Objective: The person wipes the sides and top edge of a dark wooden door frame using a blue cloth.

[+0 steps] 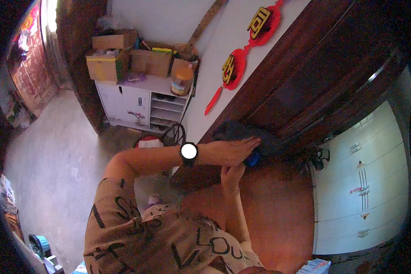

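Observation:
My left hand [231, 150] reaches across from the left, a black watch with a glaring white face on its wrist. Its fingers are straight and close together, lying over a dark cloth-like thing [239, 132] beside the dark wooden door [277, 89]. Just below it, my right hand [232, 174] has bent fingers and comes up against the left palm. A small blue thing [252, 159] shows beneath the left fingers, near the right hand. The left thumb and right fingertips are hidden, so I cannot tell what either hand grips.
A white cabinet [123, 102] bears cardboard boxes [102, 68] and a plastic jug [182, 80]. Red hanging ornaments [236, 68] decorate the white wall. At the right stands a pale drawer chest [359, 185]. A light-blue bin [41, 244] is at lower left.

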Motion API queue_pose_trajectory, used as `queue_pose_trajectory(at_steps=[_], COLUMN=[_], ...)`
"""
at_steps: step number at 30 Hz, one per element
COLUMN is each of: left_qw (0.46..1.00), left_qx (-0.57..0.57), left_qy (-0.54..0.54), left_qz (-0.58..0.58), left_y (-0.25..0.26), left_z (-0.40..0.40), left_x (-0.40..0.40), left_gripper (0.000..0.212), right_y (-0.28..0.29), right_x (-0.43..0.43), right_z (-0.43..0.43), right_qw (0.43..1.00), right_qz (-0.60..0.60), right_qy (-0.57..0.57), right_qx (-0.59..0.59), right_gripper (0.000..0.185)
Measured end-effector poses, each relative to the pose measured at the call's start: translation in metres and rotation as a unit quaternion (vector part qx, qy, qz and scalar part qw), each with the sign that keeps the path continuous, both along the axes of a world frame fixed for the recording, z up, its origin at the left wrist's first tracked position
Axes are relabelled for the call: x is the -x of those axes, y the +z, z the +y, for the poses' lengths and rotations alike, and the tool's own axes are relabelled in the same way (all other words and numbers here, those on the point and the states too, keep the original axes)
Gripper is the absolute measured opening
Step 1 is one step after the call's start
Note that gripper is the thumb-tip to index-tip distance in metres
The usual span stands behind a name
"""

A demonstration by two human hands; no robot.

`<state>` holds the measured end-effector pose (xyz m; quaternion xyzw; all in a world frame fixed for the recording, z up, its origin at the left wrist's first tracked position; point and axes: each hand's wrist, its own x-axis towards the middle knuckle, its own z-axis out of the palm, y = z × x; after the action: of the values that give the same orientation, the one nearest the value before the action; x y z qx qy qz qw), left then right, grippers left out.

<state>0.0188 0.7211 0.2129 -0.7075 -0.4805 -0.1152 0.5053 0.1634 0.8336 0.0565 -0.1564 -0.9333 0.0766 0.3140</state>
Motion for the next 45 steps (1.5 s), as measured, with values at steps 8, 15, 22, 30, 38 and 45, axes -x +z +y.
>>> queue_pose_trajectory(at_steps=[8,15,22,30,38,45], left_qw=[0.999,0.996,0.942,0.915,0.665,0.829], left_qx=[-0.018,-0.069,-0.266,-0.138,-0.077,-0.147], left_qy=[-0.035,-0.055,-0.135,-0.209,-0.408,-0.328], left_qz=[-0.010,-0.006,-0.154,-0.316,-0.621,-0.429], left_y=[0.036,0.127,0.178,-0.049,0.009,0.157], left_z=[0.009,0.006,0.014,-0.008,0.024,0.005], left_x=[0.007,0.015,0.022,0.020,0.040,0.061], left_gripper=[0.047,0.037,0.036,0.033,0.069,0.069], right_y=[0.038,0.062,0.069,-0.021,0.039,0.069], right_x=[0.012,0.022,0.022,0.004,0.015,0.020], right_z=[-0.023,-0.030,-0.037,0.006,-0.018,-0.047], right_qw=[0.992,0.994,0.995,0.999,0.993,0.995], right_qz=[0.114,0.103,0.096,0.020,0.082,0.101], right_qy=[0.035,0.036,0.021,-0.009,0.030,0.014], right_qx=[-0.045,-0.023,-0.028,-0.023,-0.076,-0.005], right_gripper=[0.054,0.061,0.061,0.060,0.067,0.066])
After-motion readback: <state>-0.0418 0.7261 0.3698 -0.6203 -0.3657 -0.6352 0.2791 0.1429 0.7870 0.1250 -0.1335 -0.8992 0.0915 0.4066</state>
